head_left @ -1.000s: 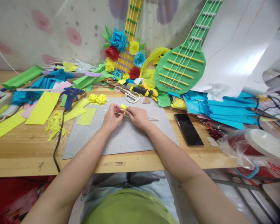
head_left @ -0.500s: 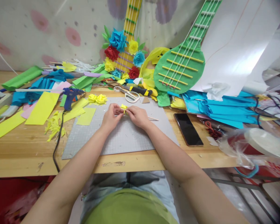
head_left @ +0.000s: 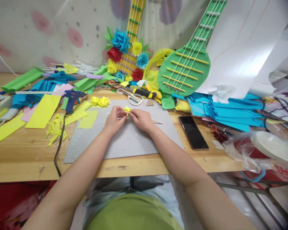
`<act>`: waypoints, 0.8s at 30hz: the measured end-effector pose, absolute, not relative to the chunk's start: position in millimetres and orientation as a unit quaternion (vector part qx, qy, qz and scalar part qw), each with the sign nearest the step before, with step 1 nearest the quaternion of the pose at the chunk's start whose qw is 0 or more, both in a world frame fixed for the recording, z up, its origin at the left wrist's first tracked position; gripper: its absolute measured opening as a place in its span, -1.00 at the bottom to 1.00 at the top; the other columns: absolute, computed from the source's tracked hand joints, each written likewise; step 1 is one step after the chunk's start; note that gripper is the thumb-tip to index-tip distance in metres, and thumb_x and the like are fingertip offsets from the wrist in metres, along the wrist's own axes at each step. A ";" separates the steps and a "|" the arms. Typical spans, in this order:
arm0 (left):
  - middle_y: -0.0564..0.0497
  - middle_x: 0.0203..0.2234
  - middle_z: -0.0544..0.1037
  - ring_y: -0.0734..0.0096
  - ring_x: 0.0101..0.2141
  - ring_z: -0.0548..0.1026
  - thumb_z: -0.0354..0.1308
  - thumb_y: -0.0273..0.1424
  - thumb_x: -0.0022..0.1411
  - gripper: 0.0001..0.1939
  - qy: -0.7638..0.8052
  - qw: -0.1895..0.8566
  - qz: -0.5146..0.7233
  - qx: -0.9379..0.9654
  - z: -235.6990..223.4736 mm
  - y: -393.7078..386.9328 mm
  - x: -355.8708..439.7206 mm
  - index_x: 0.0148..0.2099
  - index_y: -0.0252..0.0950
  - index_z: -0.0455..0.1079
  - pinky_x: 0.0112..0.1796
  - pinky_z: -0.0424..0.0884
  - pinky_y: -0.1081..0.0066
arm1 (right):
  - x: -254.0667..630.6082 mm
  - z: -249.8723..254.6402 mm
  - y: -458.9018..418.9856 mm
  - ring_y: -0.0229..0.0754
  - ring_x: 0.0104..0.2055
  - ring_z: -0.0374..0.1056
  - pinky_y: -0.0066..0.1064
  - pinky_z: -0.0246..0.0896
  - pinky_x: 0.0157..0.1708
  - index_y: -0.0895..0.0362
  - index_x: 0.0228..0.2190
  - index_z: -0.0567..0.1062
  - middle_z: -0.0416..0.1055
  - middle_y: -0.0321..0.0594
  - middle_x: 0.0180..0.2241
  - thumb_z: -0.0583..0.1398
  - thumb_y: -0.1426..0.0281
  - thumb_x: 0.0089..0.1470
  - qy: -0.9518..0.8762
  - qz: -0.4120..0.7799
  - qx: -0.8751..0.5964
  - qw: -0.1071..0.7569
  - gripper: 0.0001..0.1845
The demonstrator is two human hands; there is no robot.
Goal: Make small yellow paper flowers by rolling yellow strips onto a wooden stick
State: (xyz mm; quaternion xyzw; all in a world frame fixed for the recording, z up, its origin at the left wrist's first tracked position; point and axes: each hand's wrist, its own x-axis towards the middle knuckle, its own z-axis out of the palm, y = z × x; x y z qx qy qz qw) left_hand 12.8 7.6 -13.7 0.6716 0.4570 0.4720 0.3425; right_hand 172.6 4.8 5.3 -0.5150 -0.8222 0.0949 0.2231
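Observation:
Over the grey cutting mat (head_left: 124, 143) my left hand (head_left: 114, 119) and my right hand (head_left: 141, 119) meet, both pinching a small yellow paper piece (head_left: 127, 110) between the fingertips. A thin wooden stick (head_left: 157, 121) runs under my right hand and pokes out to the right. Two finished yellow paper flowers (head_left: 100, 101) lie on the mat's far left corner.
A blue glue gun (head_left: 72, 97) with a black cord (head_left: 59, 143) lies left of the mat, among yellow paper sheets (head_left: 43, 111) and scraps. Scissors (head_left: 132, 96) rest behind the mat. A black phone (head_left: 193, 132) lies to the right. Paper guitars (head_left: 184, 68) lean at the back.

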 end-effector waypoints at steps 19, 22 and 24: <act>0.06 -0.39 0.49 0.48 -0.32 0.48 0.11 -0.44 0.00 -0.67 0.458 0.315 0.474 0.683 -14.2 7.9 12.4 -0.19 -0.23 0.07 -0.25 0.40 0.38 | 173.3 5.6 4.8 -0.25 -0.22 0.30 -0.47 0.03 -0.30 0.05 -0.21 0.37 0.43 -0.25 -0.26 -0.14 0.25 0.17 -0.823 0.081 -0.526 0.198 -0.65; 0.06 -0.39 0.49 0.48 -0.33 0.49 0.12 -0.43 -0.02 -0.67 0.463 0.314 0.472 0.681 -14.5 8.4 12.3 -0.20 -0.23 0.07 -0.26 0.40 0.38 | 172.9 5.4 4.8 -0.25 -0.22 0.29 -0.47 0.03 -0.30 0.05 -0.21 0.37 0.43 -0.25 -0.26 -0.14 0.24 0.18 -0.821 0.081 -0.530 0.195 -0.65; 0.06 -0.40 0.49 0.48 -0.33 0.49 0.12 -0.43 -0.02 -0.66 0.464 0.314 0.472 0.681 -14.8 8.6 12.2 -0.20 -0.23 0.08 -0.26 0.40 0.38 | 172.5 5.0 5.0 -0.25 -0.22 0.29 -0.47 0.03 -0.29 0.05 -0.21 0.37 0.43 -0.24 -0.25 -0.14 0.25 0.18 -0.821 0.080 -0.529 0.197 -0.65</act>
